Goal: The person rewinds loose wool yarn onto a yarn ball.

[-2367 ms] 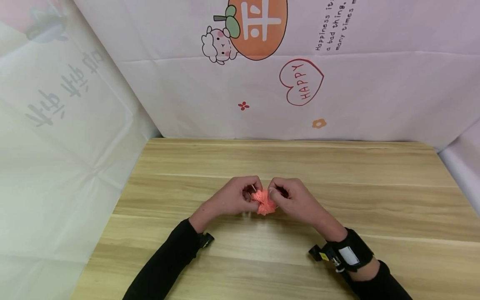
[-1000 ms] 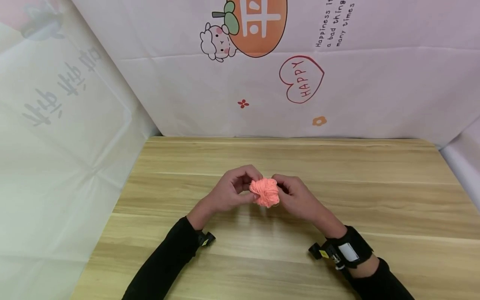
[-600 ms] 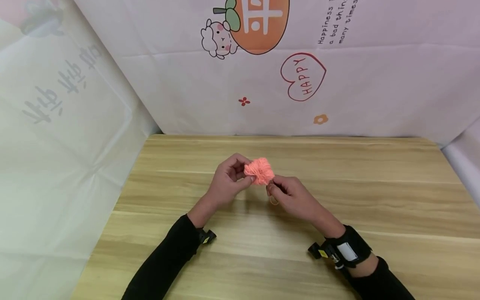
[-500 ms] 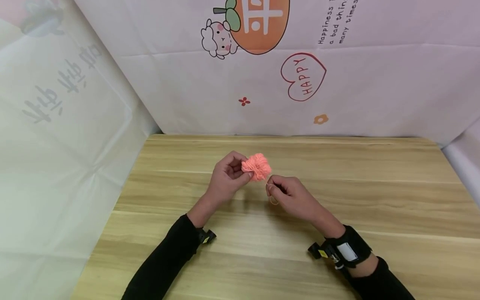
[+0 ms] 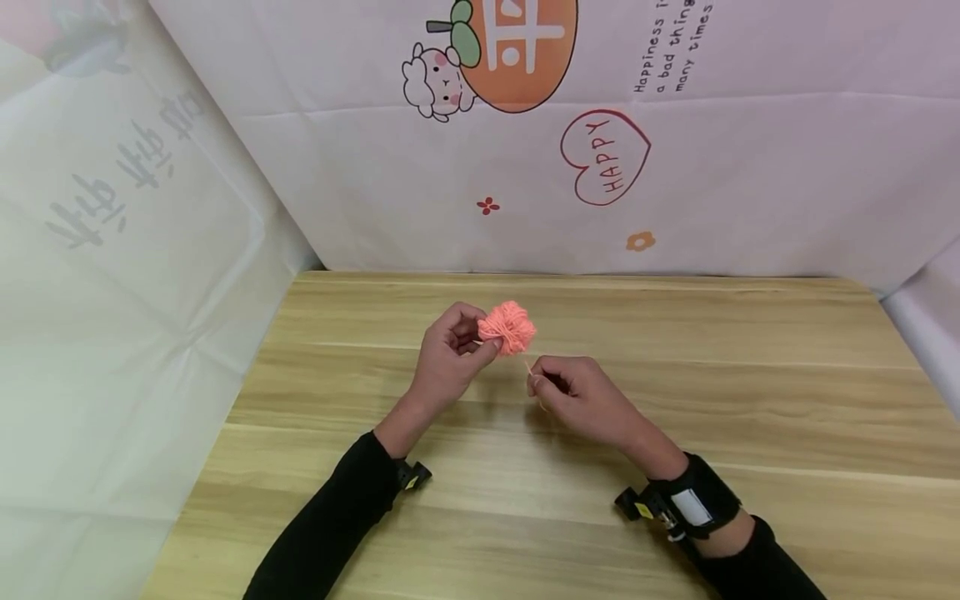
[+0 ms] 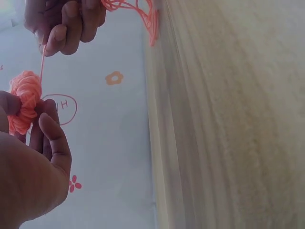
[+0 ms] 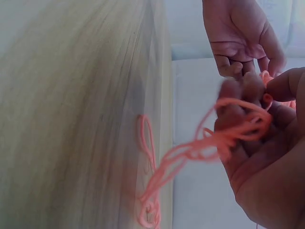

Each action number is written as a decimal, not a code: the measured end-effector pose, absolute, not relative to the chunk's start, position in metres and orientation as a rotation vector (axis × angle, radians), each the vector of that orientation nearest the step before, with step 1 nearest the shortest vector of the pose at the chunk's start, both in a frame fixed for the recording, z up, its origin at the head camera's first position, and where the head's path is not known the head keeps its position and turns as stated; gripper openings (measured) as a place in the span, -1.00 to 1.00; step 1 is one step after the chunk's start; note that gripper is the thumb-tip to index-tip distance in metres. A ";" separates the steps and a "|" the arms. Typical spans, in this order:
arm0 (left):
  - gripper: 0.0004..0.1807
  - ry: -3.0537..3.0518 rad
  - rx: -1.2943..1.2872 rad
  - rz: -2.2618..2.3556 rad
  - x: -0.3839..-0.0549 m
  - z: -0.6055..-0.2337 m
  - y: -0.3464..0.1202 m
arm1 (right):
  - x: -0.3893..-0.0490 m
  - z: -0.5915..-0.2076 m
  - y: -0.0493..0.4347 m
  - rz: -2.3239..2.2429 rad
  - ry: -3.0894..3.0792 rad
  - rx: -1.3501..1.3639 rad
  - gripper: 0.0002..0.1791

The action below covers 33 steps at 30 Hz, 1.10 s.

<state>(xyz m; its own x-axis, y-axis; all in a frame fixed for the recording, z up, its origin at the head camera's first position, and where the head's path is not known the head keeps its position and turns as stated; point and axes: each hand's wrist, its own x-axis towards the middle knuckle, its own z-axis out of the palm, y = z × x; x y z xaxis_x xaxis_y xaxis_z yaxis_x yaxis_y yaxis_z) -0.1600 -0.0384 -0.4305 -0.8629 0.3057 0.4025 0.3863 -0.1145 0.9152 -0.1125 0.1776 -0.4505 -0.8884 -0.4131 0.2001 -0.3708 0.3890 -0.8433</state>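
Note:
A small coral-pink ball of yarn is pinched between the thumb and fingers of my left hand, raised over the far part of the table. My right hand, lower and to the right, pinches a strand that runs from the ball, pulled straight in the left wrist view. Loose loops of yarn trail from the right hand's curled fingers in the right wrist view, blurred in places. Further loops hang or lie near the table surface. From the head view most of this slack is hidden behind the right hand.
Both forearms reach over a wood-grain table. Behind its far edge hangs a white printed cloth with a heart and flowers, and another white cloth stands along the left side. A black strap with a camera circles the right wrist.
My left hand has carried the ball away from me and to the left, out of the right hand's fingers. A strand now spans the gap between the hands.

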 end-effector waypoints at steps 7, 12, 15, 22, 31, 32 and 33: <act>-0.77 -2.111 -0.844 -2.075 -0.156 -0.431 -0.037 | -0.112 -0.452 0.177 -1.501 2.700 -0.681 -0.72; -0.77 -2.131 -0.905 -2.022 -0.150 -0.430 -0.033 | -0.112 -0.449 0.176 -1.572 2.745 -0.640 -0.43; -0.78 -2.140 -0.939 -2.006 -0.149 -0.430 -0.031 | -0.111 -0.445 0.173 -1.688 2.697 -0.631 -0.51; -0.75 -2.225 -1.004 -1.987 -0.151 -0.435 -0.030 | -0.098 -0.413 0.167 -1.803 2.668 -0.599 -0.72; -0.63 -2.431 -1.039 -2.043 -0.147 -0.422 -0.035 | -0.100 -0.411 0.172 -1.725 2.727 -0.738 -0.71; -0.65 -2.443 -1.033 -2.022 -0.147 -0.423 -0.034 | -0.100 -0.412 0.171 -1.709 2.732 -0.750 -0.71; -0.67 -2.447 -1.026 -2.014 -0.147 -0.424 -0.034 | -0.100 -0.412 0.170 -1.701 2.734 -0.756 -0.71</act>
<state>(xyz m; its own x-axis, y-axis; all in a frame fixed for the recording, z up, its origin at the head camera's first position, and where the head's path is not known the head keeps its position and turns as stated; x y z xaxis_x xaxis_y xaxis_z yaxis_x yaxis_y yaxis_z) -0.1465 -0.0339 -0.4237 -0.7942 0.5621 0.2308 0.3345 0.0874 0.9383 -0.1000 0.1705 -0.4121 -0.8826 -0.2899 0.3701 -0.4601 0.3711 -0.8066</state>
